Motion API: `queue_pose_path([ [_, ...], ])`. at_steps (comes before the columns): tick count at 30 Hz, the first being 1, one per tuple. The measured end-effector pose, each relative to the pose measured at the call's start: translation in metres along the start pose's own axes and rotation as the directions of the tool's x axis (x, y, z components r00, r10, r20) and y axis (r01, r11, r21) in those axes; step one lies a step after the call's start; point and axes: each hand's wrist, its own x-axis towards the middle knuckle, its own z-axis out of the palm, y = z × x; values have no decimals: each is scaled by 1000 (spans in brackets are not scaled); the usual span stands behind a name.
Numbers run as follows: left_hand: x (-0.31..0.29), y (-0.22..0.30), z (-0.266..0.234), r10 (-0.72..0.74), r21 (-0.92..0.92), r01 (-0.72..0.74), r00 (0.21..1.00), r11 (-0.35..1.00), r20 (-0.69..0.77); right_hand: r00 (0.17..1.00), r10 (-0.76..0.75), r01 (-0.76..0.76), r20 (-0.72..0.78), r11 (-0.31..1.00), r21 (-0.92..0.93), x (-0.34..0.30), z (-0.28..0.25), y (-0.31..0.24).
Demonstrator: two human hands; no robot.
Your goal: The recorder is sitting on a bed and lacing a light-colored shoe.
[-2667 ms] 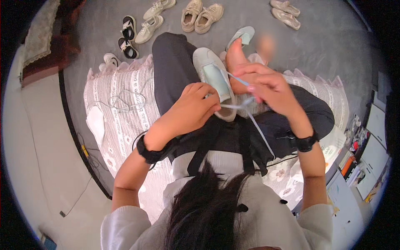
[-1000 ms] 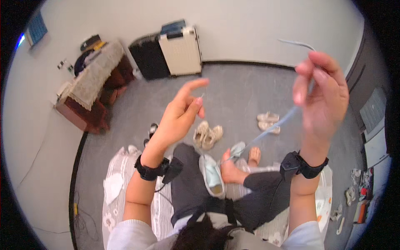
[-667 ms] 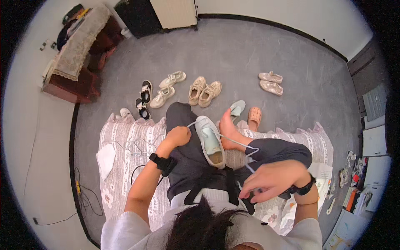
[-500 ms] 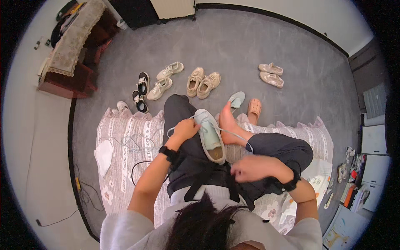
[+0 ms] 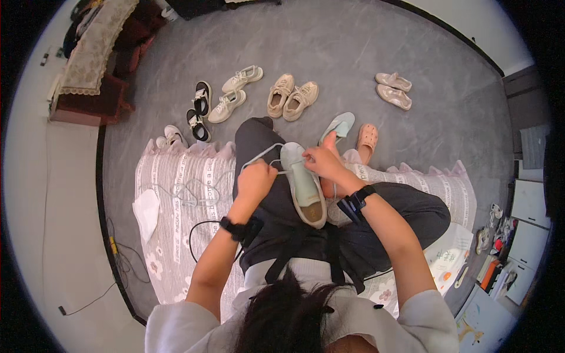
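A pale mint-green sneaker (image 5: pixel 304 187) with a whitish sole rim rests on my lap, toe pointing away and opening toward me. Its light grey shoelace (image 5: pixel 262 154) loops out from the upper toward the left. My left hand (image 5: pixel 256 181) is closed round this lace, beside the shoe's left edge. At the opposite edge, the fingers of my right hand (image 5: pixel 323 163) are pinched together at the lacing; the bit of lace in them is mostly hidden. A matching mint-green sneaker (image 5: pixel 340 125) stands on the floor beyond my bare foot.
More loose grey lace (image 5: pixel 188 197) and a white cloth (image 5: pixel 145 215) lie on the patterned cover (image 5: pixel 176 235) at left. Ahead on the floor are black shoes (image 5: pixel 202 99), white sneakers (image 5: pixel 228 106), beige sneakers (image 5: pixel 301 101), pale flats (image 5: pixel 394 96) and a pink clog (image 5: pixel 368 135).
My right hand has moved from low by my right thigh up to the sneaker's right edge. My left hand has shifted slightly toward me, drawing a wider loop of lace. The view has tilted down.
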Motion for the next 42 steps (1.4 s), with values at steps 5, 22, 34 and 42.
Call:
queue_pose_path([
  [5,-40,-12,-30,12,-173,-2,998,985,55,996,-29,46,80,973,-226,1,-8,-33],
  [22,-177,-163,-93,-500,-436,853,521,286,691,974,-219,196,66,652,-732,13,-5,-28],
  [34,-170,-164,-73,-534,-454,843,536,290,654,913,-338,396,229,869,-298,41,18,-17],
  [42,-166,-168,-69,-525,-504,803,591,318,612,929,-336,369,154,860,-352,11,-8,-30],
])
